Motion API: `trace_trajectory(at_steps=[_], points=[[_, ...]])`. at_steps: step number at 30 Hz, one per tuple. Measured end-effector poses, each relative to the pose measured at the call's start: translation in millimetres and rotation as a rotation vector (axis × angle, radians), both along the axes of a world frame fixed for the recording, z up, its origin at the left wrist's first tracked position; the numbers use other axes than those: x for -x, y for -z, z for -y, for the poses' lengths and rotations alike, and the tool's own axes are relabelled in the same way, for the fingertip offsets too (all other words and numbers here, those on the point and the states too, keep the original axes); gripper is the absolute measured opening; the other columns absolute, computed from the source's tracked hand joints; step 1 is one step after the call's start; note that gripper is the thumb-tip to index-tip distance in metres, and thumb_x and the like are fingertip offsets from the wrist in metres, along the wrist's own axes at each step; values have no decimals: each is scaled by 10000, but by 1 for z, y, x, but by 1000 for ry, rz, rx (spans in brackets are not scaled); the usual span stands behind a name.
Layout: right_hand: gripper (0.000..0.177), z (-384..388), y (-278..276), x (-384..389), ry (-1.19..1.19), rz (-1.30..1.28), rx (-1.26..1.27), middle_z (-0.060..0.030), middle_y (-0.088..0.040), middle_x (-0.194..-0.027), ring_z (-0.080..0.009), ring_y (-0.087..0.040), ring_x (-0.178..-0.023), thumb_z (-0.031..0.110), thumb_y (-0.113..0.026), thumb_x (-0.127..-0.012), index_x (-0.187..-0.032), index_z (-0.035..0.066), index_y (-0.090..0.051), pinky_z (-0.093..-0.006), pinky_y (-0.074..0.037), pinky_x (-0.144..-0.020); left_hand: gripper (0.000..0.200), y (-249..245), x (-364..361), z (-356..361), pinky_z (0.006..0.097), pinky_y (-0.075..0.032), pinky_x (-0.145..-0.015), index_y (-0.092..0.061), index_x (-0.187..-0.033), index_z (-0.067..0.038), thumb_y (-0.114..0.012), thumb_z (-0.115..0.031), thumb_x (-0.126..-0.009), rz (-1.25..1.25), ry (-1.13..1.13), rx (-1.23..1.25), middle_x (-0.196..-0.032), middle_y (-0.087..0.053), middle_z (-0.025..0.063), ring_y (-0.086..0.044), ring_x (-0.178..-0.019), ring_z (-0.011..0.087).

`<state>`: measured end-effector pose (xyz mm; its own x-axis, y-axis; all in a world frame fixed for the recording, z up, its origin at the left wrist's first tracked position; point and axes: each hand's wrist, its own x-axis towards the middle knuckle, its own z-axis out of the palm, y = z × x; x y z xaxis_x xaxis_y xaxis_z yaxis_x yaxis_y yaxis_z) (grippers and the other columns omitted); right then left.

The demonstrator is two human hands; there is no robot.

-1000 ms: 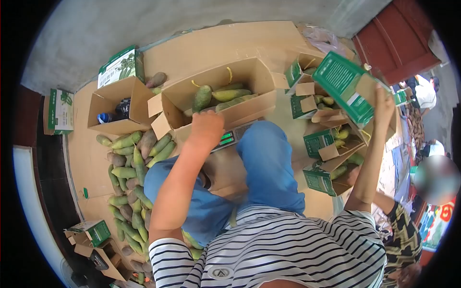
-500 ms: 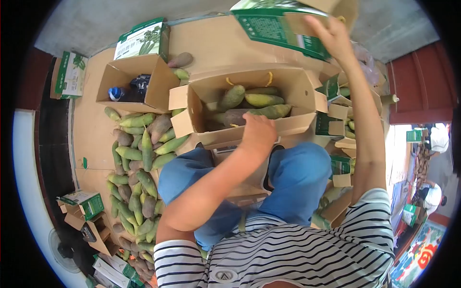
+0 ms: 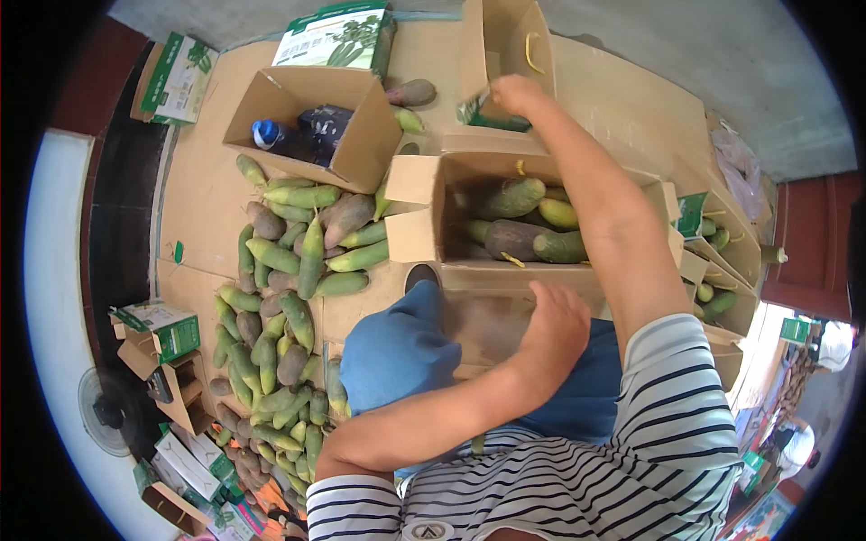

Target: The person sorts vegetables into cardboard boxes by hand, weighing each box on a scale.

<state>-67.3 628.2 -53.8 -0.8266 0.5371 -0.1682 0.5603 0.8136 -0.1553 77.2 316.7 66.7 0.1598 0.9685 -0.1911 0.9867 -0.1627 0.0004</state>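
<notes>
My right hand [image 3: 519, 95] reaches to the back, its fingers closed on the near flap of an open cardboard box [image 3: 481, 41]. A yellow rope handle [image 3: 535, 52] shows inside that box. My left hand [image 3: 557, 329] is over my lap, just in front of a second open cardboard box [image 3: 465, 275], holding nothing, with its fingers apart. Several green radishes [image 3: 516, 198] lie in this second box, some with dark, earthy skin. My right forearm crosses above its right part and hides some of the contents.
Loose radishes [image 3: 311, 257] are heaped on cardboard at left. Behind them, an open box [image 3: 374, 135] holds a blue-capped bottle [image 3: 268, 134]. A printed green-and-white box [image 3: 334, 41] stands at back left. Filled boxes [image 3: 735, 239] line the right. A fan [image 3: 106, 410] is at far left.
My right hand has swung left with the box, which now stands with its open top showing. My left hand has drawn back from the radishes toward my lap. The view has shifted.
</notes>
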Motion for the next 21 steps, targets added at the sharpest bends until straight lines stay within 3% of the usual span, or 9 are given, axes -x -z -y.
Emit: trace_trajectory(at_steps=[5, 8, 12, 15, 19, 21], points=[[259, 11, 17, 29, -143, 261, -21, -117, -633, -1036, -292, -586, -1003, 289, -564, -865, -1053, 121, -623, -418, -471, -797, 287, -8, 0, 6, 494, -386, -892, -585, -1045, -19, -493, -180, -825, 48, -63, -26, -1005, -587, 163, -552, -949, 308], [244, 13, 21, 33, -157, 244, -36, -113, -631, -1035, -294, -584, -998, 289, -556, -871, -1037, 125, -624, -422, -469, -789, 297, -10, 0, 8, 495, -382, -898, -584, -1051, -10, -485, -189, -836, 81, -46, -25, -1041, -580, 180, -548, -972, 316], [226, 7, 18, 26, -128, 107, 23, -102, -634, -1006, -294, -583, -983, 300, -521, -890, -1006, 132, -617, -428, -463, -791, 317, -18, 6, 6, 505, -375, -904, -576, -1076, -4, -491, -196, -838, 100, 5, 34, -1057, -573, 187, -543, -986, 327], [241, 15, 8, 26, -134, 145, 32, -98, -633, -1016, -294, -580, -987, 303, -504, -898, -1025, 131, -616, -422, -461, -799, 329, -24, 8, 4, 513, -369, -905, -571, -1092, -5, -501, -196, -833, 120, 38, 72, -1056, -571, 185, -538, -994, 332], [279, 28, -4, 11, -200, -139, 52, -115, -632, -1036, -294, -585, -977, 301, -499, -901, -1046, 95, -618, -402, -463, -803, 350, -34, 8, 3, 522, -370, -900, -566, -1108, -3, -521, -197, -819, 100, 107, 84, -1058, -571, 175, -528, -1012, 332], [306, 49, -36, -2, -245, -286, 113, -126, -634, -1038, -288, -591, -967, 309, -497, -903, -1051, 71, -618, -381, -465, -801, 369, -38, 5, 2, 531, -372, -902, -564, -1121, -3, -529, -201, -812, 90, 126, 87, -1060, -573, 165, -524, -1021, 331]])
